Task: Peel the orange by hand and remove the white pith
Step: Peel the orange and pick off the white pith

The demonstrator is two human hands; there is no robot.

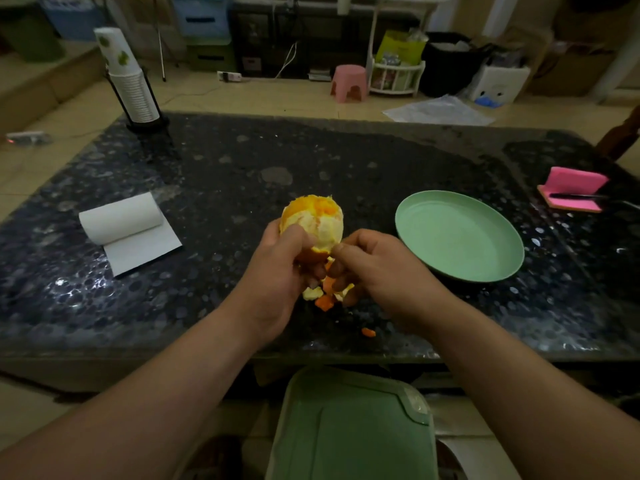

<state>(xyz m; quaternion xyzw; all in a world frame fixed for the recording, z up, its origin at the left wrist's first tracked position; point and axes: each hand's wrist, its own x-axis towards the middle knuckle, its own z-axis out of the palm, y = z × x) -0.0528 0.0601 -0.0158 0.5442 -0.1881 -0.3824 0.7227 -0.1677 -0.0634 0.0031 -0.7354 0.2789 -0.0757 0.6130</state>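
Orange (313, 220): held above the middle of the counter (346, 161), clear of its surface. The upper part is stripped; the flesh is round and glossy orange at the crown, with pale, matte, fibrous pith down the side facing me. A rim of bright rind remains at its base.

Left hand (277, 271): wrapped round the lower left of the orange from beneath, thumb laid across the front, fingers (316, 271) curled under the fruit. Forearm rises from the lower left.

Right hand (374, 268): back of the hand towards me, thumb against the rind edge at the lower right of the orange, fingers curled inward and pinching a peel strip (329, 282) that hangs below the fruit. The exact contact point is hidden behind the knuckles.

Peel scraps (323, 301): orange and white, irregular; partly covered by both hands, so I cannot tell which lie on the counter. One small peel fragment (368, 331) lies apart, nearer me.

Counter: dark, polished, pebble-patterned stone.

Green plate (512, 247): round, shallow, smooth, to the right. Paper towel roll (121, 220): white, partly unrolled, to the left. Stack of paper cups (133, 91): ribbed, in a black holder, far left corner. Pink item (571, 188), far right: unclear. Green bin lid (349, 427) below the counter's near edge, cut off at the frame.
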